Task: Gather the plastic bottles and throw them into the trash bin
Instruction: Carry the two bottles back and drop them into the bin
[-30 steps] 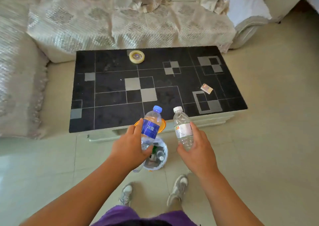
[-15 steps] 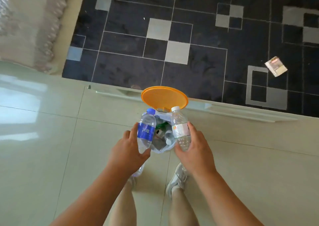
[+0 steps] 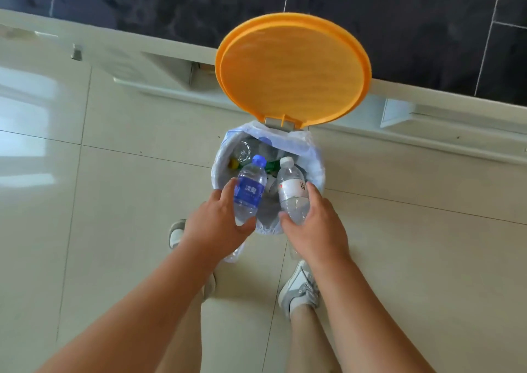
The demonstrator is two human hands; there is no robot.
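At frame centre, above the open trash bin, our left hand grasps the blue-labelled bottle and our right hand the white-labelled bottle; uneven release risks a rim bounce-out.

floor: pale glossy tiles | on it: trash bin, bag-lined, orange lid up; grey sneakers; bench base behind bin

At lower centre, both hands hide the bottles' bases, and the bin's contents are too jumbled to identify.
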